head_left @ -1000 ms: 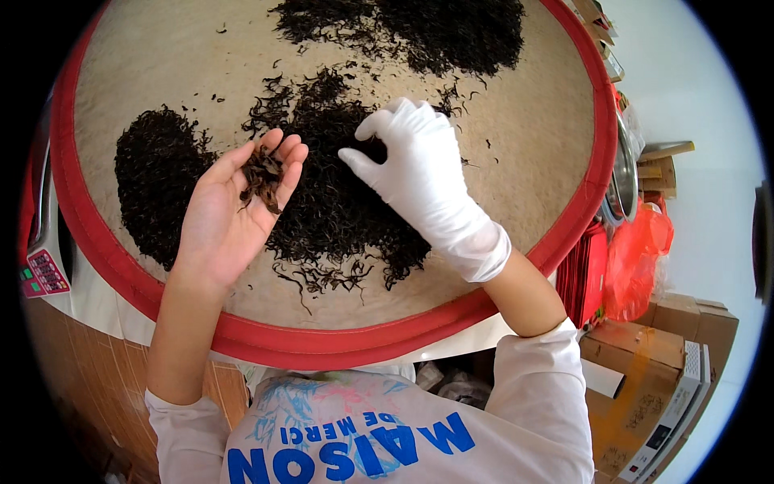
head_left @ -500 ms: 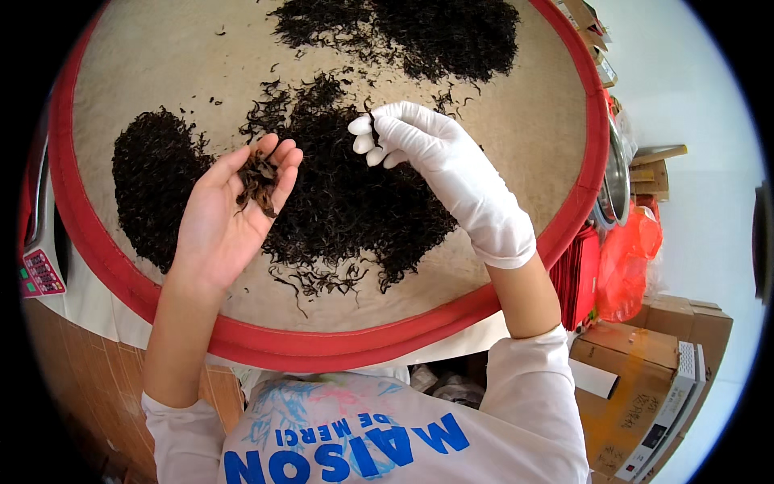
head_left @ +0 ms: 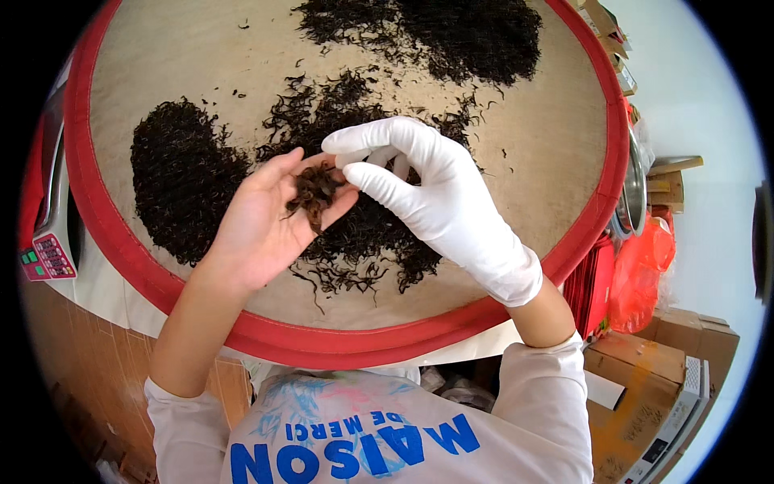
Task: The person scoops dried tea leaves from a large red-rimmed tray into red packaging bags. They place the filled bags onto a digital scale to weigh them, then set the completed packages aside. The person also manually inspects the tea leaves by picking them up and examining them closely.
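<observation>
My bare left hand (head_left: 262, 222) is cupped palm up over a big round woven tray (head_left: 556, 153) with a red rim. It holds a small clump of brownish dried leaves (head_left: 313, 192). My right hand (head_left: 431, 198), in a white glove, reaches across with thumb and forefinger pinched right at that clump. Under both hands lies a loose middle heap of dark dried tea leaves (head_left: 363, 242). Another dark pile (head_left: 181, 177) sits to the left and a third (head_left: 459, 36) at the far edge.
A scale with a small red panel (head_left: 50, 256) stands left of the tray. On the right are a metal bowl (head_left: 633, 189), a red plastic bag (head_left: 641, 270) and cardboard boxes (head_left: 673, 379). Brown tiled floor shows at lower left.
My gloved right hand lifted off the middle heap and came left to the clump in my left palm. My left hand stayed cupped and shifted slightly right.
</observation>
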`<state>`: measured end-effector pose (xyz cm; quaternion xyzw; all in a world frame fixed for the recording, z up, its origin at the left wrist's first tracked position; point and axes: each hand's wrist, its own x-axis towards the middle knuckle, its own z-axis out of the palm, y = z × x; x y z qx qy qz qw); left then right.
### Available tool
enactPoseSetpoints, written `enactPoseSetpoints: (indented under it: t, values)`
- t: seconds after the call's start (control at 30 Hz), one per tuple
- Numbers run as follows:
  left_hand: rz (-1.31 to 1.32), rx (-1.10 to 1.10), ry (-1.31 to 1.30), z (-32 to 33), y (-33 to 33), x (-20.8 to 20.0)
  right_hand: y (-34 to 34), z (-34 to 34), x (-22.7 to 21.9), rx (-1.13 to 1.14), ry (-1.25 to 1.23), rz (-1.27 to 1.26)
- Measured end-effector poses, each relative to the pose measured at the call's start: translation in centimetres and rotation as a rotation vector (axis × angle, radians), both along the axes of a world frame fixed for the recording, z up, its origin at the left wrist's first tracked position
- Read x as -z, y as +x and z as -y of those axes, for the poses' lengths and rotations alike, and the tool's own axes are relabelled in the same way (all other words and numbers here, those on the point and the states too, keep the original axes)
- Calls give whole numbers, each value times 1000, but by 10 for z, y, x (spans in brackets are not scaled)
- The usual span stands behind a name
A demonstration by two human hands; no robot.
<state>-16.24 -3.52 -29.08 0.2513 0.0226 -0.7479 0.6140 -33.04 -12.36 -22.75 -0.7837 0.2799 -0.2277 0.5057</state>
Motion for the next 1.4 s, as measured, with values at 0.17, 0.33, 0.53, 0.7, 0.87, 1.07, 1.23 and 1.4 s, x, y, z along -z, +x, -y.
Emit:
enactPoseSetpoints:
  t: [0.17,0.33,0.53,0.7,0.87,1.07,1.23,1.4]
  values:
    - [29,44,-25,2,-2,-9,-7,17,-1,116,56,147]
    - [-48,-97,-12,4,9,-1,-33,43,-1,80,-294,-144]
    - [-157,-299,-93,2,35,-4,-46,49,18,-104,-566,-373]
    - [-183,-333,-129,-2,50,4,-49,48,0,-66,-352,-684]
    - [-173,-329,-125,0,48,2,-58,62,6,34,-557,-632]
    - [-200,-275,-189,-2,54,10,-45,57,30,-166,-689,-424]
    - [-225,-272,-176,-1,54,11,-46,47,8,-178,-635,-533]
    - [-188,-268,-179,-1,53,10,-33,31,40,-163,-858,-567]
